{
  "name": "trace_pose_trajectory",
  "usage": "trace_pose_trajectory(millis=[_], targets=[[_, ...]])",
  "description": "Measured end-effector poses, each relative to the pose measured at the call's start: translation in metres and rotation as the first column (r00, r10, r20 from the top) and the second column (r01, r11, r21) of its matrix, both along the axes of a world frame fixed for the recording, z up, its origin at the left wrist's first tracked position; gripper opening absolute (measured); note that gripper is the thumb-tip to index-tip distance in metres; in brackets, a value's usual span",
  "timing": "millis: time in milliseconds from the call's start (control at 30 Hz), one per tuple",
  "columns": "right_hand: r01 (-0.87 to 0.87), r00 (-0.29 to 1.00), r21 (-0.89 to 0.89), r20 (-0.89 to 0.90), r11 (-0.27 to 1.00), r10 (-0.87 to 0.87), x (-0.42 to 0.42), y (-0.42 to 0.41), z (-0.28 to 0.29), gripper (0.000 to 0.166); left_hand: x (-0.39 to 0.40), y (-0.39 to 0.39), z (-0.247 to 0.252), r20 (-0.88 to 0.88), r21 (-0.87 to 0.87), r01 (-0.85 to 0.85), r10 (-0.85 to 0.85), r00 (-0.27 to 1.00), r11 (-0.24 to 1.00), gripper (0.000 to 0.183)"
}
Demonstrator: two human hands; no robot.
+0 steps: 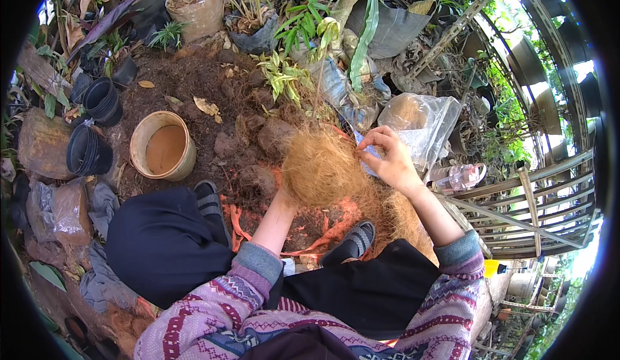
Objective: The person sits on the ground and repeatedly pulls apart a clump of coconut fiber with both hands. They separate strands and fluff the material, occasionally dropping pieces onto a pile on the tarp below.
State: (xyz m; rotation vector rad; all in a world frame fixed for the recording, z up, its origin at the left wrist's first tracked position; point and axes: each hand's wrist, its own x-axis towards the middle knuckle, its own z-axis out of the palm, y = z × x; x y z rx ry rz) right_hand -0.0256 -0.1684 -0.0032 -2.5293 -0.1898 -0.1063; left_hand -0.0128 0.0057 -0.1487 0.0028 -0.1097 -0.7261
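A round bundle of tan coconut fibre (pixel 322 166) sits before me, with my left hand (pixel 286 199) beneath it, mostly hidden by the fibres. To its right, my right hand (pixel 387 159) is raised, thumb and index fingertip close together; whether a thin strand lies between them cannot be made out. Several dark, rounded clumps (pixel 276 139) lie on the soil behind the bundle. More loose coconut fibre (pixel 407 219) is heaped beside my right forearm. A variegated leafy plant (pixel 286 79) stands just beyond the bundle.
A bucket of brown water (pixel 188 163) stands on the left, near stacked black plastic pots (pixel 91 151). At right are a clear plastic bag (pixel 431 117), a pink-lidded bottle (pixel 457 177) and a slatted rack (pixel 528 205). Orange-red plastic strips (pixel 237 224) lie between my sandalled feet.
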Motion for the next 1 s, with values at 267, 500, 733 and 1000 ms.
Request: trace_pose_trajectory(millis=[267, 500, 733, 1000], targets=[[0.383, 0.894, 0.619, -0.434, 0.686, -0.107, 0.026, -0.014, 0.031, 0.009, -0.003, 0.003, 0.000, -0.115, -0.052, 0.052, -0.058, 0.992, 0.997, 0.055], [0.133, 0.957, 0.296, -0.287, 0.946, -0.045, 0.025, -0.020, 0.038, 0.012, -0.004, 0.000, 0.000, -0.105, -0.008, 0.060, -0.060, 0.993, 0.998, 0.055], [-0.076, 0.987, -0.213, -0.157, 0.974, 0.043, 0.007, 0.002, 0.022, 0.017, 0.000, -0.002, -0.015, -0.125, 0.050, 0.038, -0.031, 0.992, 0.998, 0.054], [0.214, 0.940, 0.128, -0.297, 0.968, -0.168, 0.029, -0.035, 0.013, 0.010, -0.001, -0.001, -0.013, -0.145, 0.098, 0.014, 0.001, 0.989, 0.995, 0.054]])
